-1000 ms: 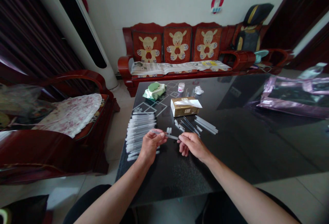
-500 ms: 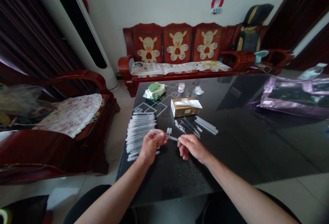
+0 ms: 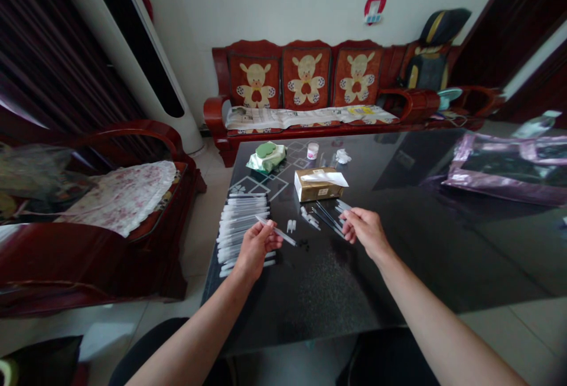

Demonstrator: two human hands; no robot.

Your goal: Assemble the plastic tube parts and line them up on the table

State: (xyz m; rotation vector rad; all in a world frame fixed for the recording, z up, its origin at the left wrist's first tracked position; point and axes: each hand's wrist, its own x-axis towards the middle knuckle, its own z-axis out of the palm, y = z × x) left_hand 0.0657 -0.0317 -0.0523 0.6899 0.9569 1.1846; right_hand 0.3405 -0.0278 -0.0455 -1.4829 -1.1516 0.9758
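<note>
Right hand (image 3: 365, 232) has been moved toward two o'clock, half-curled, hold unclear; tube (image 3: 286, 237), likely light, stiff, slick, best held mid-length, is pinched thereabouts by left hand (image 3: 254, 250).

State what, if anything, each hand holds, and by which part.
The left hand grips a pale tube near its middle, both ends showing; whether the right hand holds anything cannot be told.
</note>
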